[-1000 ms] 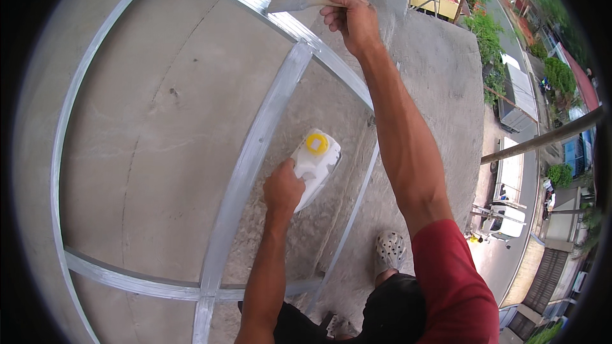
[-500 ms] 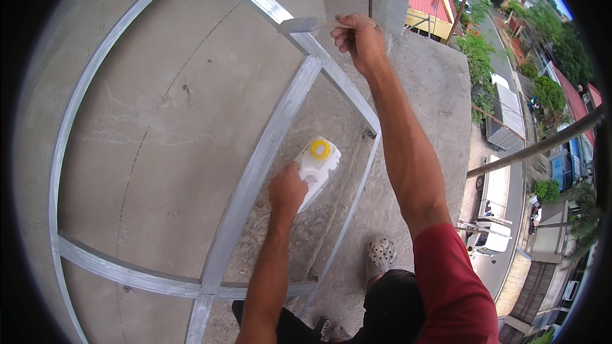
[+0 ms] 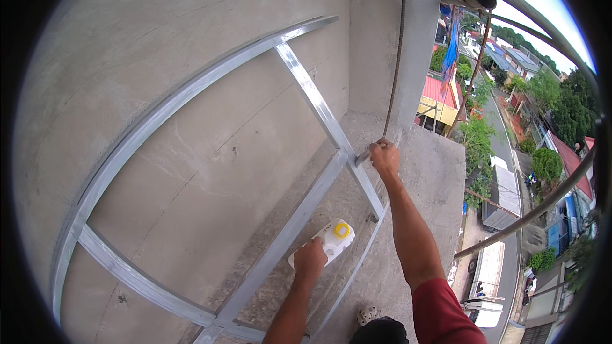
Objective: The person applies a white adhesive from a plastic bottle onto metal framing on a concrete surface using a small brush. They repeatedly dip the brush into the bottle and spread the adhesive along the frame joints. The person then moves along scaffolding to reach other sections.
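Note:
My left hand is closed on a white plastic jug with a yellow cap, held tilted inside the lower right opening of the metal frame. My right hand is closed round the handle of a paintbrush. Its grey head lies at the outer bar of the metal frame, close to where the slanting crossbar joins. Uneven silver-grey streaks show on the frame's bars. Most of the brush handle is hidden by my fingers.
Behind the frame rises a grey concrete wall. A ribbed steel rod stands beside the corner. Metal scaffold pipes cross at the right. Past the concrete ledge, a street with trucks lies far below.
The view has shifted up, showing more wall and scaffold. My right hand and paintbrush have moved down along the outer bar to just below the crossbar joint. The jug stays in my left hand.

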`<act>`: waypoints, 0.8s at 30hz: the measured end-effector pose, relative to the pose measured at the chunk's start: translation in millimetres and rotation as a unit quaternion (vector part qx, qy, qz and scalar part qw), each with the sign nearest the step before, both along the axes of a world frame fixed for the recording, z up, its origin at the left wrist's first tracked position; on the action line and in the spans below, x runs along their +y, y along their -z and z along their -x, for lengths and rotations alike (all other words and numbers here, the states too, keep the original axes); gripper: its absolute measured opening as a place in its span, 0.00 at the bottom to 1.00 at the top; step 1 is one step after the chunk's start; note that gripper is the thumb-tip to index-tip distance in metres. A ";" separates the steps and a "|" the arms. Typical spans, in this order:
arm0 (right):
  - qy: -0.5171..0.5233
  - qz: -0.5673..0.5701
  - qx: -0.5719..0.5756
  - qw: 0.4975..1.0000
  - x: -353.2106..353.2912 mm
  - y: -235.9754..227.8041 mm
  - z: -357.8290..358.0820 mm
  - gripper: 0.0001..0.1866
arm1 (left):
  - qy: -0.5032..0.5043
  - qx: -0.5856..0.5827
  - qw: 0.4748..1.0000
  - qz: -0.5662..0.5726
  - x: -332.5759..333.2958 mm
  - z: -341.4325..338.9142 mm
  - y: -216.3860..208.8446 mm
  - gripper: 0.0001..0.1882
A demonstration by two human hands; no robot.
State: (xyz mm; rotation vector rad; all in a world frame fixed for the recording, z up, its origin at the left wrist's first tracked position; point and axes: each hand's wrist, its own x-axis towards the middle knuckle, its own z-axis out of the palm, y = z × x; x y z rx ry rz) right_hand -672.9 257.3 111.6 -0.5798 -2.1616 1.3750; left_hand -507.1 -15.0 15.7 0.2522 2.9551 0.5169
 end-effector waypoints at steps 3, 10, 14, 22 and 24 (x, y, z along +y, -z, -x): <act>-0.079 0.142 0.067 0.984 -54.5 -74.7 9.8 0.10 | -0.005 -0.025 1.000 -0.006 -6.7 -8.5 8.7 0.14; -0.181 0.405 0.241 0.863 -82.4 -162.3 58.3 0.08 | -0.001 -0.101 0.994 -0.030 -8.5 -10.8 -0.2 0.16; -0.085 0.371 0.050 0.923 -50.1 -88.2 32.8 0.07 | 0.005 -0.128 0.989 -0.071 -4.8 -48.5 -53.4 0.17; -0.063 -0.023 -0.101 0.993 -40.5 -113.3 38.7 0.13 | -0.115 -0.270 0.942 -0.161 -1.4 -133.6 -165.0 0.18; -0.126 0.124 -0.063 0.982 -81.1 -170.4 63.3 0.13 | -0.140 -0.286 0.938 -0.139 -6.4 -145.8 -197.1 0.19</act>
